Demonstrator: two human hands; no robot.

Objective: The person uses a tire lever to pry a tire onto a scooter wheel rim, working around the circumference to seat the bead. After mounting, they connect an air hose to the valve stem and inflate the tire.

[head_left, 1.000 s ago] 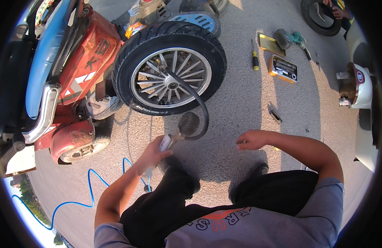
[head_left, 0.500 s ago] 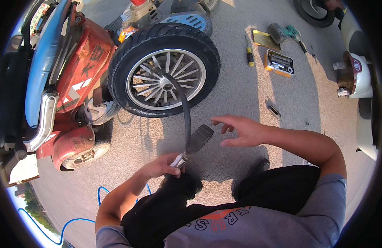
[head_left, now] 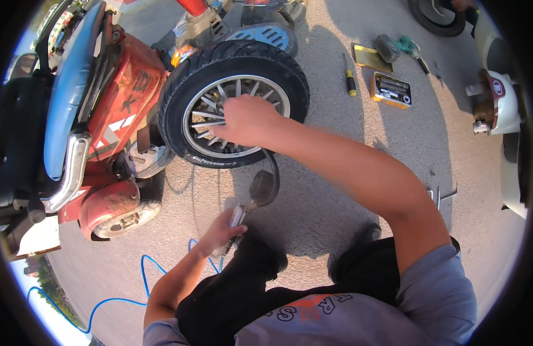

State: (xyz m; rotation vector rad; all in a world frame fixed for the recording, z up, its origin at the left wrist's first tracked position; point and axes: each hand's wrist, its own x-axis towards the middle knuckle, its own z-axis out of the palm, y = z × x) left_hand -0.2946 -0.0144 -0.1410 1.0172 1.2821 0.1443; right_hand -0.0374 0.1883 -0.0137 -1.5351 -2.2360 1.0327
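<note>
In my left hand (head_left: 220, 232) I grip a silver tire inflator gun (head_left: 237, 215). A dark round part (head_left: 261, 187) sits at its front. A black air hose (head_left: 274, 173) bends up from the gun and passes under my right forearm. The motorcycle wheel (head_left: 298, 106), with a black tire and silver spokes, lies tilted in front of me. My right hand (head_left: 243, 120) reaches over its hub, fingers curled and closed among the spokes. It covers the hub, and whatever its fingers hold is hidden, as is the hose's far end.
A red scooter (head_left: 131, 86) with a blue seat stands at the left. At the right lie an open tool tin (head_left: 391, 89), its yellow lid (head_left: 371, 59), a yellow-black screwdriver (head_left: 350, 83), a green power tool (head_left: 406, 45) and hex keys (head_left: 445, 196). A blue air line (head_left: 116, 300) curls at lower left.
My right hand has moved from beside the hose up and left onto the wheel's hub, and its fingers have closed. My left hand has shifted slightly left with the inflator gun, and the hose has bent.
</note>
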